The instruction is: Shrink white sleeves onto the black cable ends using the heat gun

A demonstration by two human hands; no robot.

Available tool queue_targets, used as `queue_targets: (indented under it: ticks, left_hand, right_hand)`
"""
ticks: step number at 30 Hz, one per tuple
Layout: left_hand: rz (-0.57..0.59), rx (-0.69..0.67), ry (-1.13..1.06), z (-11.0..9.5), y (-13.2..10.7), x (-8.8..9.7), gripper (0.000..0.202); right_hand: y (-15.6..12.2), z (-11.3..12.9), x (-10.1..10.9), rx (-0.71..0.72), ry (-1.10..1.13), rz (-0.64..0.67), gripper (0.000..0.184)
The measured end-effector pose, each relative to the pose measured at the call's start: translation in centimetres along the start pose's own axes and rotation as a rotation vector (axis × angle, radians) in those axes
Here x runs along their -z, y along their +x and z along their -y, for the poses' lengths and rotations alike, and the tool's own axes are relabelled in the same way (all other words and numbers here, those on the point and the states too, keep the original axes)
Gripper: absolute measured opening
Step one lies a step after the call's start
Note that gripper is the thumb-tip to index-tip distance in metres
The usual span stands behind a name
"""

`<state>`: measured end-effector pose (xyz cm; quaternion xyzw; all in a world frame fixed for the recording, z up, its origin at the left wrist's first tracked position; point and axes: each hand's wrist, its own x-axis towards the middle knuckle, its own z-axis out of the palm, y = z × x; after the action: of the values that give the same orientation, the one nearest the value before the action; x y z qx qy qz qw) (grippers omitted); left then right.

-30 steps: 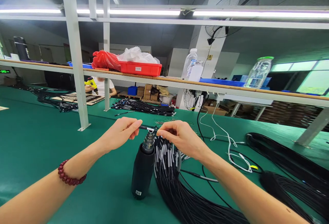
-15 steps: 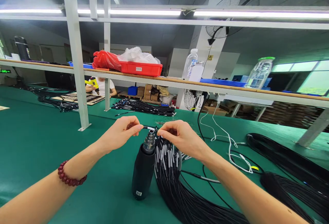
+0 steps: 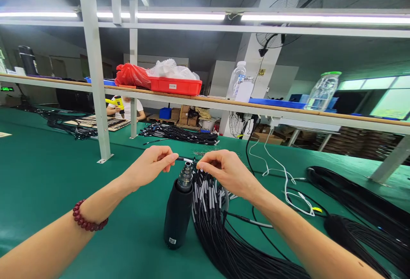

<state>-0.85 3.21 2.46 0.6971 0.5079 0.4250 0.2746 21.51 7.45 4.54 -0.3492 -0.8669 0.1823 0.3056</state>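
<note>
My left hand pinches one end of a thin black cable that has a white section in its middle. At its other side my right hand is closed, thumb against fingers, on the cable's far end. The cable runs level just above the metal nozzle of an upright black heat gun, which stands on the bench with its nozzle pointing up. Right beside the heat gun lies a thick bundle of black cables with grey and white ends, partly behind my right hand.
A green bench top carries more coiled black cables at right, a white cord and another cable bundle at the back. Above runs a shelf with a red tray and bottles. Across, a person sits near a yellow heat gun.
Almost nothing differs. Both hands keep the cable over the nozzle. Across the bench, the yellow heat gun has shifted slightly.
</note>
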Motion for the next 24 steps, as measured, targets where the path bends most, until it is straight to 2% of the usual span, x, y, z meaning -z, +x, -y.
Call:
queue_targets:
  ticks: [14, 19, 24]
  left_hand:
    - [-0.015, -0.024, 0.025, -0.12, -0.09, 0.15, 0.024]
    - [0.031, -0.029, 0.067, -0.67, -0.23, 0.27, 0.039]
    - [0.023, -0.049, 0.101, -0.79, -0.24, 0.21, 0.052]
  right_hand:
    - [0.39, -0.01, -0.31, 0.02, 0.039, -0.044, 0.018]
    - [-0.02, 0.37, 0.15, 0.035, 0.036, -0.023, 0.022]
    - [-0.32, 0.41, 0.58, 0.018, 0.018, 0.072, 0.033]
